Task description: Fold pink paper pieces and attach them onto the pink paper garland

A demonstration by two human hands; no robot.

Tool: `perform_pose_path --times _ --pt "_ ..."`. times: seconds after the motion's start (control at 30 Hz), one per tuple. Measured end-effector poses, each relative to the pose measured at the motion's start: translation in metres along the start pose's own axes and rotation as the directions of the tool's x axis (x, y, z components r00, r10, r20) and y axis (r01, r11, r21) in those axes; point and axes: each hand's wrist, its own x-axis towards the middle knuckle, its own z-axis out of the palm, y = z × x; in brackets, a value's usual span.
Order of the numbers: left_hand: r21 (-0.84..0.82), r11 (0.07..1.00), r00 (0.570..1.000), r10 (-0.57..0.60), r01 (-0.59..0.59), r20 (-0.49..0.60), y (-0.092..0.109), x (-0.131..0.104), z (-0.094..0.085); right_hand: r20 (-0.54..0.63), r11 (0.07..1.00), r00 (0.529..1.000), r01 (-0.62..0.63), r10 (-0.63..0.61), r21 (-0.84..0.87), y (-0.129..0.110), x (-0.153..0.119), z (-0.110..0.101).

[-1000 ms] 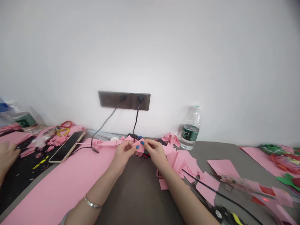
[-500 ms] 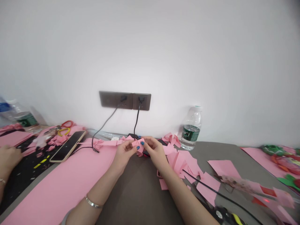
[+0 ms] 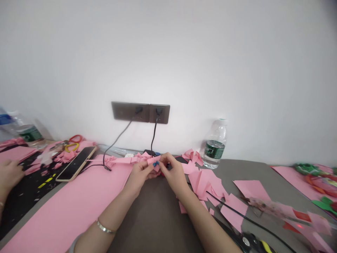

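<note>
Between my two hands is a small folded piece of pink paper [image 3: 153, 160], held up above the grey table [image 3: 155, 218]. My left hand [image 3: 141, 175] pinches it from the left side, thumb in front. My right hand [image 3: 172, 172] presses on its right part with bent fingers, the blue-nailed thumbs almost meeting. The fingers hide part of the paper. Left of my left forearm lies a large pink sheet [image 3: 71, 207]. Torn and folded pink scraps [image 3: 206, 184] lie to the right of my right hand.
A water bottle [image 3: 215, 144] stands by the wall. A phone [image 3: 77, 164] and scissors [image 3: 72, 146] lie at left, near another person's hand [image 3: 10, 175]. Black cables run from the wall socket [image 3: 159, 114]. A black tool [image 3: 250, 242] lies at front right.
My right hand has shifted its grip: its fingers are now more bent and its thumb has moved left and down, close to my left thumb. My left hand stays nearly in place.
</note>
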Motion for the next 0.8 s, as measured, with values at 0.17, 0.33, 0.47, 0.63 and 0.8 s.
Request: perform_pose_path --times 0.17,0.33,0.47,0.63,0.8 --pt "0.083 0.996 0.995 0.043 -0.036 -0.093 0.001 0.003 -0.003 -0.06 0.981 0.989 0.127 -0.137 -0.146 -0.003 0.0 0.003" --pt "0.225 0.968 0.992 0.122 -0.109 -0.044 -0.005 0.005 -0.004 -0.096 0.978 0.985 0.126 -0.144 -0.167 0.003 0.002 -0.001" --pt "0.218 0.969 0.991 0.13 -0.119 -0.036 -0.005 0.003 -0.003 -0.051 0.99 0.992 0.109 -0.114 -0.087 0.004 0.004 -0.005" --pt "0.161 0.984 0.997 0.076 -0.073 -0.014 -0.003 0.001 -0.001 -0.004 0.989 0.99 0.144 -0.144 -0.038 0.0 0.005 -0.008" --pt "0.201 0.976 0.996 0.078 -0.083 0.029 -0.005 0.002 -0.002 0.052 0.98 0.979 0.197 -0.195 -0.037 0.0 0.006 -0.011"
